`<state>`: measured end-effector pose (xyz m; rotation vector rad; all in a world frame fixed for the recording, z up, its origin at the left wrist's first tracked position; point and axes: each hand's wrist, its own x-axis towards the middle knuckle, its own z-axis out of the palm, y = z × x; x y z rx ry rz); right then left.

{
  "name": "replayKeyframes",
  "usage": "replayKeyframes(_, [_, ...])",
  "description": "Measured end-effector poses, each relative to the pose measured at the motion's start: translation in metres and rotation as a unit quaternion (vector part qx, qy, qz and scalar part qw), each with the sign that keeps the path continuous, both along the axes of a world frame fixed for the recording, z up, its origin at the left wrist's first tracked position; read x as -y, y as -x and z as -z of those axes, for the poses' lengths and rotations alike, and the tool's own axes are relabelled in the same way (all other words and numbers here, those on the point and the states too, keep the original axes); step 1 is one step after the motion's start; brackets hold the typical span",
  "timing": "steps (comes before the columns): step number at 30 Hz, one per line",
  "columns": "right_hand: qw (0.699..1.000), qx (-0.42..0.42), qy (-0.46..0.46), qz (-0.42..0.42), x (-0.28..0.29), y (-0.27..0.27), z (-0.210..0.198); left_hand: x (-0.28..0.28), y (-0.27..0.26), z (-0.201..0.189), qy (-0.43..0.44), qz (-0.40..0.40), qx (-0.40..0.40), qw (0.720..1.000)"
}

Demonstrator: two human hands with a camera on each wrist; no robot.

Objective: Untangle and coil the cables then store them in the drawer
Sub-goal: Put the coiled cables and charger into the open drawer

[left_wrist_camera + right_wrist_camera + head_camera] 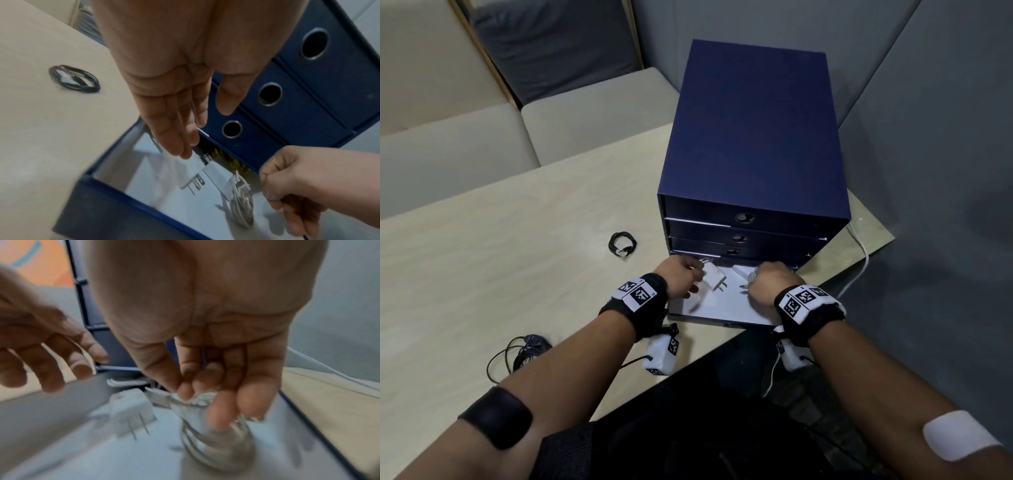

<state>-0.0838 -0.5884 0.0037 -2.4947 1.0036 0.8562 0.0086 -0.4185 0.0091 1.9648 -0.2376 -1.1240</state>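
Note:
The bottom drawer (722, 321) of the blue cabinet (753, 144) is pulled out, showing its white floor. My right hand (767, 279) pinches a coiled white cable (216, 436) and holds it low over the drawer floor, right of centre. A white charger plug (715, 277) with two metal prongs lies in the drawer beside it. My left hand (688, 275) hovers over that plug with straight fingers (180, 142), gripping nothing. A coiled black cable (622, 244) lies on the table left of the cabinet. A loose black cable (524, 353) lies near my left forearm.
The three upper drawers (743, 236) are closed, each with a round pull hole. A white cord (861, 260) runs off the table edge right of the cabinet. Something yellow (232, 162) shows deep at the drawer's back. Beige table (500, 246) stretches left; grey walls stand close at the right.

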Motion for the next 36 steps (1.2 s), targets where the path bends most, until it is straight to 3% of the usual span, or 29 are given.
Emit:
replayKeyframes(7, [0.986, 0.158, -0.045, -0.036, -0.076, -0.037, -0.029, -0.088, -0.024, -0.017, 0.051, -0.087, 0.034, 0.994])
replayKeyframes(17, [0.967, 0.197, -0.095, -0.13, -0.215, -0.098, -0.011, -0.27, -0.058, -0.009, -0.01, -0.21, 0.119, 0.97])
replayKeyframes(23, [0.97, 0.189, -0.104, -0.112, -0.243, -0.108, 0.014, -0.321, -0.052, 0.018, -0.123, -0.156, 0.131, 0.971])
replayKeyframes(31, [0.975, 0.18, -0.052, -0.123, -0.23, -0.148, 0.042, -0.315, -0.054, 0.047, -0.22, -0.069, 0.099, 0.968])
replayKeyframes(36, [0.977, 0.151, -0.016, -0.148, -0.216, -0.174, 0.057, -0.301, -0.063, 0.055, -0.294, 0.001, 0.117, 0.949])
